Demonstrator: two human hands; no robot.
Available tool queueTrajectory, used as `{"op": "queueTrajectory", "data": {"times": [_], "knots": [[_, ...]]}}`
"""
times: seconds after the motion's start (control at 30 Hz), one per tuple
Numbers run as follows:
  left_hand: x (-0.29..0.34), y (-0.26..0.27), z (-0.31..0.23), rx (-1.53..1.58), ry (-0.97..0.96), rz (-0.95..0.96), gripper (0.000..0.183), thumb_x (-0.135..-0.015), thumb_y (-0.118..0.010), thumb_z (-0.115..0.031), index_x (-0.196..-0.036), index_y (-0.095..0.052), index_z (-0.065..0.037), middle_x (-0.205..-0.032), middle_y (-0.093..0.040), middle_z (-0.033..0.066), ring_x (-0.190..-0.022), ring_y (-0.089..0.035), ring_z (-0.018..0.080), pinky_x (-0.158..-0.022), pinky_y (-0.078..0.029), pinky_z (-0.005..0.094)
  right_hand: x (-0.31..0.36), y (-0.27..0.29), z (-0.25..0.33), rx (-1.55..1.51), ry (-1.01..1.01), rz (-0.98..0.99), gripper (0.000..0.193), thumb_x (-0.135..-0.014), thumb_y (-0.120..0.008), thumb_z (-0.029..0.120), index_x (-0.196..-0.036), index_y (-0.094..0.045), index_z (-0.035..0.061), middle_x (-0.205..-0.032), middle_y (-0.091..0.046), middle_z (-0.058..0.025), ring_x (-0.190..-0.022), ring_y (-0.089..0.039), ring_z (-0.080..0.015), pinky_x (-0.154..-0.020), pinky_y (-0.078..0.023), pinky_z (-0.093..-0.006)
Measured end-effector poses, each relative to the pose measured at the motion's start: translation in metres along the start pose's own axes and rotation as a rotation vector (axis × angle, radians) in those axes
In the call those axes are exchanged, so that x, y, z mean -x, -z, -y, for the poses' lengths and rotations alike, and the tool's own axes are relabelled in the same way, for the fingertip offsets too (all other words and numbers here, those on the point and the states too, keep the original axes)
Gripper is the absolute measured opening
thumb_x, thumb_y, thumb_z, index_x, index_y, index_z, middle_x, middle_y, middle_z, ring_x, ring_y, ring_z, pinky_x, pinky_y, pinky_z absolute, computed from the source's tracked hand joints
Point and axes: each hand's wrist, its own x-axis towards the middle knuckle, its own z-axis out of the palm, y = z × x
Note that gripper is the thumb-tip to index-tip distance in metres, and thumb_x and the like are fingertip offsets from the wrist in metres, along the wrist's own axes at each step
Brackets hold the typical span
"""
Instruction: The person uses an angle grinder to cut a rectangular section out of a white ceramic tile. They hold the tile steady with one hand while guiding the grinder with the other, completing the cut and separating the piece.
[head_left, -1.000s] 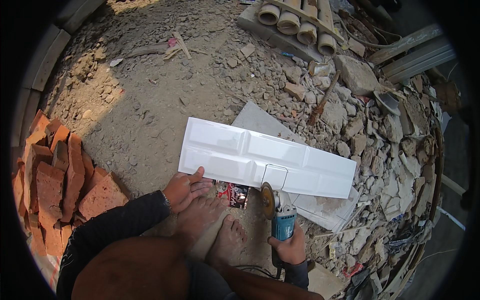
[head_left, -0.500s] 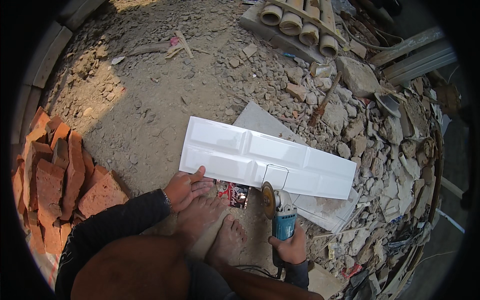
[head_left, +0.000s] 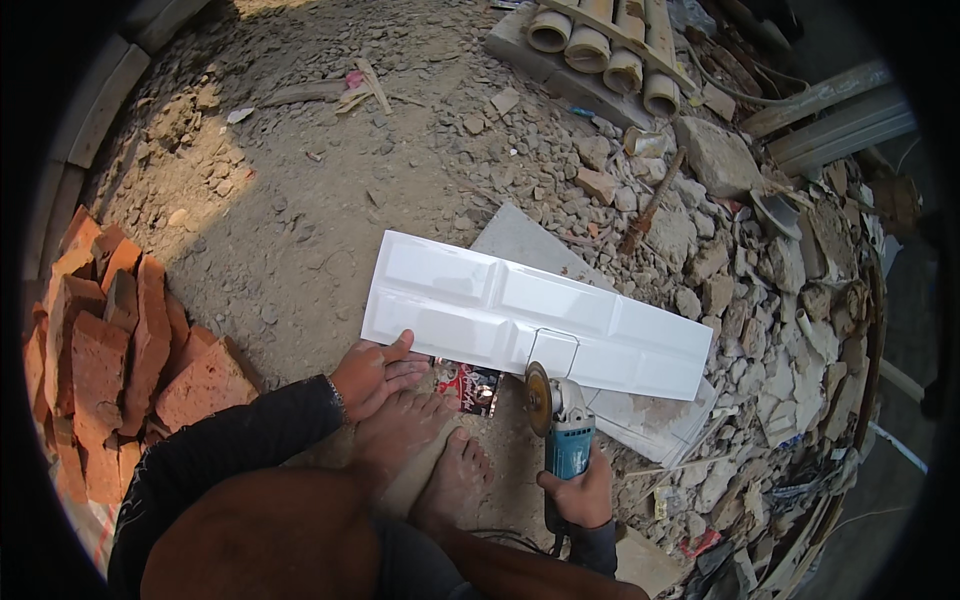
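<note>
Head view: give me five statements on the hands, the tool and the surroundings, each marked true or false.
1. The right hand grips an angle grinder. True.
2. The left hand is on the grinder's cable. False: it touches the near edge of the white panel, toward the panel's left end.
3. Orange bricks are piled at the left. True.
4. The panel's face is plain and flat. False: it bears a pattern of rectangles.
5. The grinder's disc is at the left side of its head. True.
</note>
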Motion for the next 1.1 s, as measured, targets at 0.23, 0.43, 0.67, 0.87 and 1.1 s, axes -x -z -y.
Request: {"op": "queueTrajectory", "data": {"times": [0.23,0.43,0.67,0.87,1.1], "knots": [[-0.0010,0.0004,0.0014,0.013,0.001,0.004,0.049,-0.112,-0.069,-0.040,-0.137,-0.061,0.002,-0.127,-0.071,0.0148,-0.119,-0.069,0.0241,-0.107,-0.057,0.0409,0.0018,-0.0005,0.0026,0.032,0.027,-0.023,0.056,-0.071,-0.086,0.010,-0.122,-0.068,-0.0026,-0.101,-0.078,-0.0175,-0.090,-0.076,-0.0280,-0.088,-0.060,-0.0403],[-0.0001,-0.0010,0.0006,0.017,0.000,-0.007,0.046,-0.112,-0.069,-0.038,-0.136,-0.062,0.001,-0.126,-0.071,0.0133,-0.117,-0.069,0.0237,-0.105,-0.058,0.0401,0.0009,-0.0019,0.0004,0.006,0.014,-0.017,0.057,-0.070,-0.087,0.010,-0.122,-0.068,-0.0031,-0.101,-0.078,-0.0179,-0.090,-0.076,-0.0287,-0.088,-0.060,-0.0408],[0.0000,-0.0015,0.0002,0.003,-0.001,-0.013,0.045,-0.113,-0.069,-0.038,-0.135,-0.062,0.001,-0.125,-0.072,0.0129,-0.116,-0.070,0.0236,-0.105,-0.058,0.0404,0.0004,-0.0036,-0.0034,0.006,-0.008,-0.024,0.057,-0.069,-0.087,0.011,-0.121,-0.068,-0.0029,-0.101,-0.078,-0.0185,-0.090,-0.076,-0.0308,-0.089,-0.060,-0.0418],[-0.0009,-0.0004,0.0006,0.006,0.001,-0.006,0.047,-0.112,-0.070,-0.038,-0.135,-0.061,0.001,-0.126,-0.071,0.0136,-0.118,-0.069,0.0236,-0.106,-0.058,0.0404,0.0005,-0.0030,-0.0018,0.025,-0.016,-0.019,0.057,-0.070,-0.087,0.010,-0.122,-0.068,-0.0027,-0.102,-0.078,-0.0182,-0.091,-0.076,-0.0301,-0.089,-0.060,-0.0415],[-0.0015,0.0010,0.0012,0.011,0.004,-0.001,0.046,-0.112,-0.070,-0.038,-0.135,-0.061,0.001,-0.126,-0.070,0.0128,-0.117,-0.069,0.0228,-0.105,-0.058,0.0394,-0.0009,-0.0040,-0.0047,-0.005,-0.023,-0.004,0.056,-0.071,-0.087,0.010,-0.122,-0.068,-0.0025,-0.103,-0.078,-0.0178,-0.092,-0.076,-0.0290,-0.090,-0.060,-0.0412]]}}
